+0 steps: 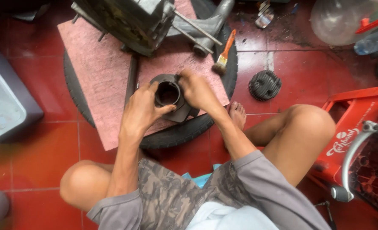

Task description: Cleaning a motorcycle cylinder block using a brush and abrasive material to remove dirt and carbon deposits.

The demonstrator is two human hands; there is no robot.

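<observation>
— Nearest the lens: camouflage shorts (172, 198) and bent knees, bottom of frame. Beyond?
— Pink mat (99, 72) over a black tyre (184, 132), upper centre; grey engine block (125, 21) at the top.
— And mid-frame?
— Dark finned cylinder (172, 96), clasped between both hands over the mat's lower edge. Left hand (142, 108) wrapped on its left side, thumb beneath the bore; right hand (197, 91) closed on its right rim.
— Smaller bits?
— Finned cylinder head (264, 85) right of the tyre; orange-handled brush (223, 53) above it.
</observation>
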